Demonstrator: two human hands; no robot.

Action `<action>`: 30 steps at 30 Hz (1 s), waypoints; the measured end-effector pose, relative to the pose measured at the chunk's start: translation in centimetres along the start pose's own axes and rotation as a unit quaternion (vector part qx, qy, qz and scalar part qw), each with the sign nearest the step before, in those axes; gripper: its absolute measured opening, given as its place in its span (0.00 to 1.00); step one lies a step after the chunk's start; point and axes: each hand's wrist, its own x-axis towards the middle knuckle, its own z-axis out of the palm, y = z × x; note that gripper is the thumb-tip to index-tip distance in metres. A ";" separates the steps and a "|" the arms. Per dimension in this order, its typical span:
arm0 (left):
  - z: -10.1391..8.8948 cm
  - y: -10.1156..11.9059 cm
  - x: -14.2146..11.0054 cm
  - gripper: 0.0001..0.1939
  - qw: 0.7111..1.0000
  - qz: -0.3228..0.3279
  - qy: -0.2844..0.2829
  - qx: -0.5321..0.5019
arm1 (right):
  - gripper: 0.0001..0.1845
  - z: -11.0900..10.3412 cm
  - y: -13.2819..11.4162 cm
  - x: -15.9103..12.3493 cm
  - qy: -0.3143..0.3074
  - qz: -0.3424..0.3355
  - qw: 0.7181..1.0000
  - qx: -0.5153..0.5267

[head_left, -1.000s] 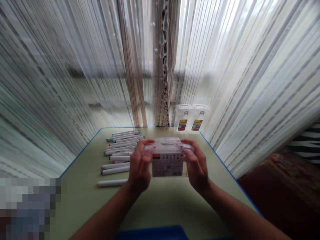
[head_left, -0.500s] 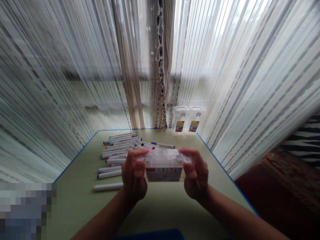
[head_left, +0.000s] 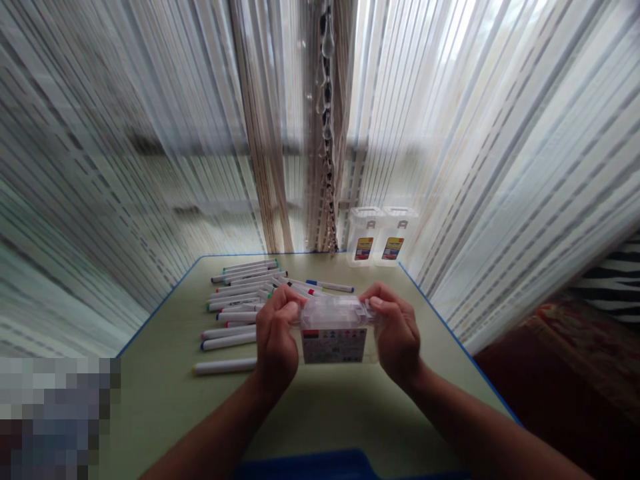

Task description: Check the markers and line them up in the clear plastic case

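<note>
Between my two hands is a clear plastic storage box (head_left: 334, 313) with a lid and a printed label on the side facing me. My left hand (head_left: 278, 330) is closed on its left end, thumb and fingers near the lid's edge. On the right end, my right hand (head_left: 397, 327) grips in the same way around the lid and latch area. Just beyond and left of the box lie several white markers (head_left: 235, 303) with coloured ends, in a loose pile. My left hand hides the ends of some of them. Whether the lid is fully closed I cannot tell.
Two clear containers (head_left: 393, 243) with handles and labels stand at the table's far right corner. The pale green table (head_left: 165, 393) has a blue edge. String curtains (head_left: 200, 133) with a beaded strand hang behind it. A blue object (head_left: 310, 465) shows at the near edge.
My thumbs have moved up from the box's sides toward the lid's edge. The box has tilted slightly, showing more of its label. The whole view has shifted a little.
</note>
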 end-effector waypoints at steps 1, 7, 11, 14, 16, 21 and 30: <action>0.0 0.1 0.1 0.08 1.000 -0.004 -0.001 -0.002 | 0.11 0.1 -0.1 0.1 0.000 0.004 1.000 0.002; 0.5 0.3 0.0 0.12 0.998 -0.037 -0.003 -0.054 | 0.16 -0.2 -0.2 0.6 0.011 0.008 1.000 -0.018; 0.4 0.1 0.2 0.20 0.968 -0.147 -0.122 -0.161 | 0.27 -0.9 0.0 1.9 0.038 0.016 0.998 -0.045; 0.0 0.1 0.8 0.16 0.958 -0.157 -0.211 -0.116 | 0.30 -1.3 0.1 2.9 0.014 0.011 0.997 -0.071; -0.1 0.2 1.1 0.13 0.947 -0.187 -0.237 -0.109 | 0.30 -1.7 0.3 3.4 -0.009 0.013 0.996 -0.086; 0.1 0.7 1.3 0.10 0.916 -0.254 -0.248 -0.189 | 0.26 -2.4 0.4 3.7 -0.010 -0.065 0.980 -0.190; 0.3 0.8 0.9 0.08 0.971 -0.089 -0.194 -0.105 | 0.22 -1.2 -0.5 1.4 -0.055 -0.078 0.984 -0.151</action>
